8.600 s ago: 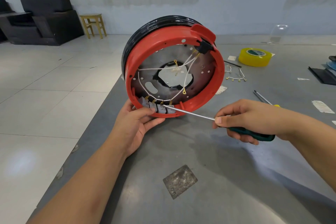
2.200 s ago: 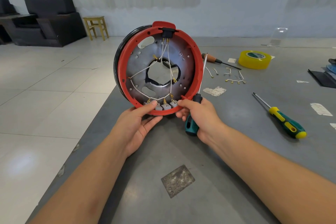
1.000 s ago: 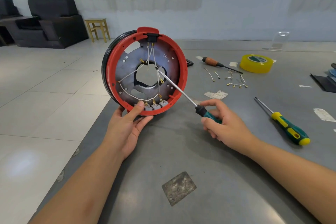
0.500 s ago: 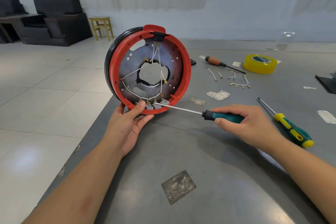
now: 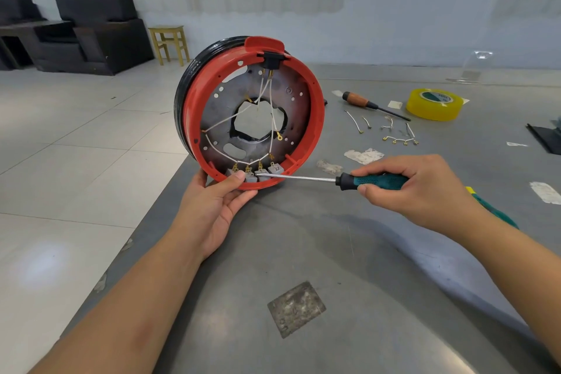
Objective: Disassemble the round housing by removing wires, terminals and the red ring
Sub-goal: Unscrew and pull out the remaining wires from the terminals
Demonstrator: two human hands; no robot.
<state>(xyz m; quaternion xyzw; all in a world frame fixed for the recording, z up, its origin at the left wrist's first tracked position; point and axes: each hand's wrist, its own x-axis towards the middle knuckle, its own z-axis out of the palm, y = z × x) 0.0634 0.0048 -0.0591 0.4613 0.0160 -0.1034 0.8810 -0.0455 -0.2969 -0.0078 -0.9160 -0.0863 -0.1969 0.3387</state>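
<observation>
on grey table, head view: round housing upright on edge near table's left border; red ring seated on rim; white wires strung across metal plate to grey terminals at bottom; left hand grips lower rim, thumb on terminals; right hand curled round green-handled screwdriver, shaft level, tip at terminals; loose wire pieces, wooden-handled screwdriver, yellow tape roll lying beyond; second screwdriver partly hidden behind right wrist.
</observation>
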